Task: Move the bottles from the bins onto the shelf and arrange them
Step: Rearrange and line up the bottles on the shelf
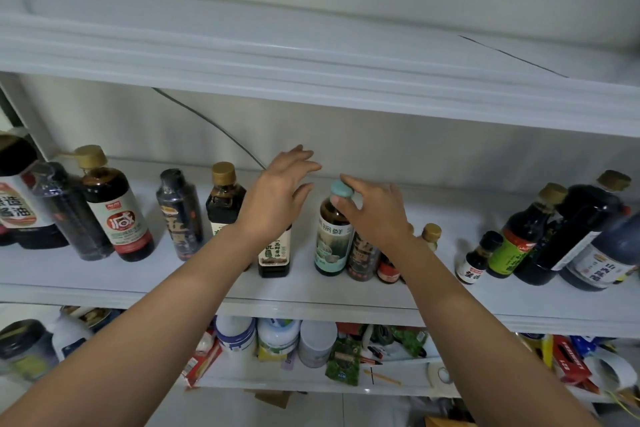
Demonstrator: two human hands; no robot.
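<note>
Several dark sauce bottles stand along a white shelf (104, 282). My right hand (374, 215) grips the teal cap and neck of a green-labelled bottle (332, 239) standing upright mid-shelf. My left hand (277, 198) hovers open above a square brown bottle with a cream label (274, 255), fingers spread, touching nothing I can see. Left of it stand a gold-capped bottle (223, 198), a black wrapped bottle (180, 215) and a red-labelled bottle (117, 215). Behind my right wrist are more small bottles (431, 234), partly hidden. No bins are in view.
A group of dark bottles (540, 239) crowds the shelf's right end, and large jugs (20, 198) the left end. An upper shelf board (311, 73) overhangs. The lower shelf holds white jars (277, 340), packets and red boxes (571, 360). A thin cable (207, 121) runs down the back wall.
</note>
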